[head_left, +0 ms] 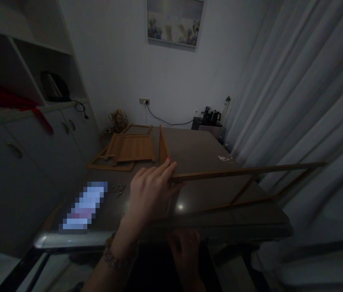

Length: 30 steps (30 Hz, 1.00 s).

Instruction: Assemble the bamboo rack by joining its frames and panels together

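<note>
My left hand [149,188] is closed around the corner of a long wooden frame [246,172], which stands on edge and reaches far to the right. At that corner an upright wooden panel [163,148] meets the frame and runs away toward the wall. Whether the two are fastened cannot be seen. Low at the table's near edge, my right hand [185,245] has its fingers curled in, in shadow; anything within them is hidden. Several small metal fasteners [119,188] lie left of my left hand.
Flat wooden panels [136,148] and thin frames lie at the table's far left. A blurred-out bright screen [84,207] rests near the front left edge. Paper scraps [225,158] lie at right on the grey table [189,142]. Cabinets [43,142] stand left, a curtain [296,81] right.
</note>
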Motion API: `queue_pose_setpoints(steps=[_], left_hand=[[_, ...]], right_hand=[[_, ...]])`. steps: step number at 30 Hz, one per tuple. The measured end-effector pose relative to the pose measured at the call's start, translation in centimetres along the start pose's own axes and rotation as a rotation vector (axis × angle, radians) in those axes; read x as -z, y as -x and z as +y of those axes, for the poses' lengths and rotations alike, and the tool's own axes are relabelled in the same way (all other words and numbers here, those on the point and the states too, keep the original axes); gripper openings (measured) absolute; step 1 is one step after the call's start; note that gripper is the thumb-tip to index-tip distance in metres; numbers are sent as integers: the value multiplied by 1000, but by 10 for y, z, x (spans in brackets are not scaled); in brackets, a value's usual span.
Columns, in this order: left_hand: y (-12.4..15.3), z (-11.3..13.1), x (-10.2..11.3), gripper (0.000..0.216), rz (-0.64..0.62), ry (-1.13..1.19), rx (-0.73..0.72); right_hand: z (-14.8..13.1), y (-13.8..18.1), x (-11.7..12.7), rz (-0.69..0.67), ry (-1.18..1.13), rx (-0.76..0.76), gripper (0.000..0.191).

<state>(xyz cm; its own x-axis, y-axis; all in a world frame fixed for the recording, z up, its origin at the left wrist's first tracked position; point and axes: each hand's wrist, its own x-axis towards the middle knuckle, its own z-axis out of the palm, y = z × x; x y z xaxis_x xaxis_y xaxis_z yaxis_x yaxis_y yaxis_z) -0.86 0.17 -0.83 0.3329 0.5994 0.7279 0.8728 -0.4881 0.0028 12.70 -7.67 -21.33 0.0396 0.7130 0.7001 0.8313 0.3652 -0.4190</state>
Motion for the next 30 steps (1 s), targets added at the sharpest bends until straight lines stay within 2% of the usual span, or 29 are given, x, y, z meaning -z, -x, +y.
queue_pose_setpoints(steps=[9, 11, 16, 22, 30], left_hand=[[0, 0, -1, 47, -6, -5, 4], [0, 0, -1, 48, -8, -10, 5], [1, 0, 0, 47, 2, -10, 1], [0, 1, 2, 46, 1, 3, 1], [1, 0, 0, 47, 0, -7, -1]], right_hand=[[3, 11, -5, 46, 100, 165, 25], [5, 13, -7, 7, 94, 184, 24], [6, 11, -4, -121, 14, 187, 23], [5, 6, 3, -136, -9, 231, 35], [8, 5, -1, -145, -21, 194, 27]])
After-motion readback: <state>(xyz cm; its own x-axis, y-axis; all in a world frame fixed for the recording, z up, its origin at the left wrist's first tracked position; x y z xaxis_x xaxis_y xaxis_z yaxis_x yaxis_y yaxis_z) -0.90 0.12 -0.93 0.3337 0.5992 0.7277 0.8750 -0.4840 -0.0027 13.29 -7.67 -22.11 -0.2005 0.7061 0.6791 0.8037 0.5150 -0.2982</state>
